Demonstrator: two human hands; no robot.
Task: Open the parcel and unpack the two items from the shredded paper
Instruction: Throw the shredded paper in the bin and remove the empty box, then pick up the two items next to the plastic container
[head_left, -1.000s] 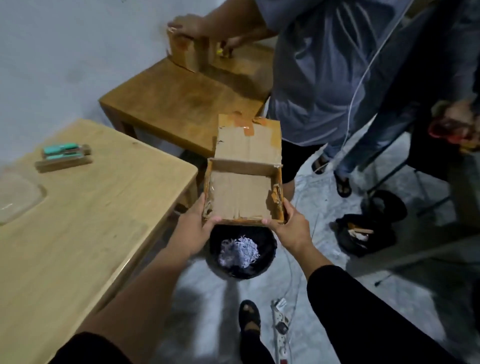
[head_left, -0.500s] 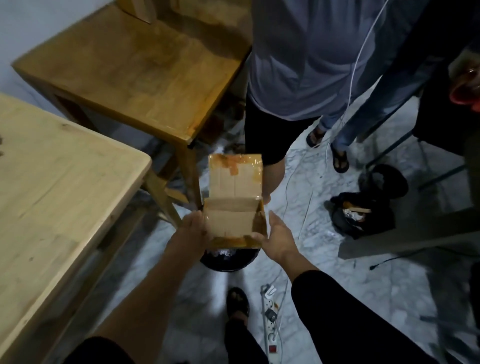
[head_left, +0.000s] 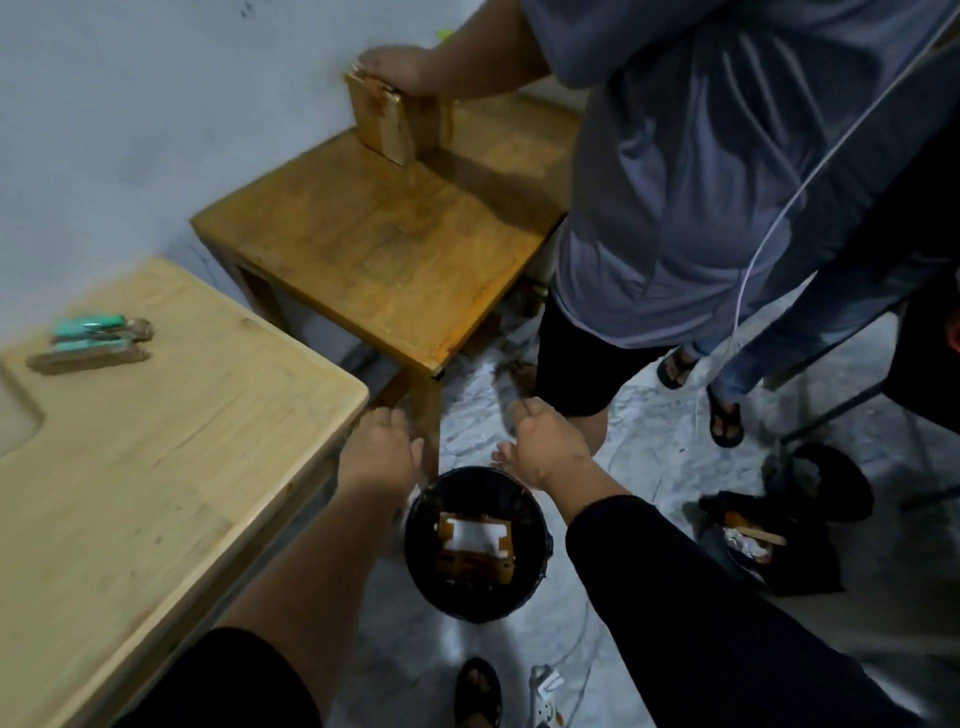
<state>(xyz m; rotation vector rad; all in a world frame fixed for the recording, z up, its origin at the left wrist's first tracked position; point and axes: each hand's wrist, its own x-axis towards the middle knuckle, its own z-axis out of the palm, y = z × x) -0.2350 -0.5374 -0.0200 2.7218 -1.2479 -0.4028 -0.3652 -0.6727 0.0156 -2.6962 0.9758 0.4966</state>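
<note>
Parcel (head_left: 475, 543) now in bin (head_left: 415, 551)

The brown cardboard parcel (head_left: 475, 543) lies label-up inside the black bin (head_left: 415, 530).

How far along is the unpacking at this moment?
Nearly finished, it seems. Done: the two items lie side by side on the light wooden table, and the emptied cardboard box sits inside the black bin on the floor. In hand: nothing; the left hand and right hand hover empty above the bin. Left: nothing obvious, though the shredded paper is not visible under the box.
</note>
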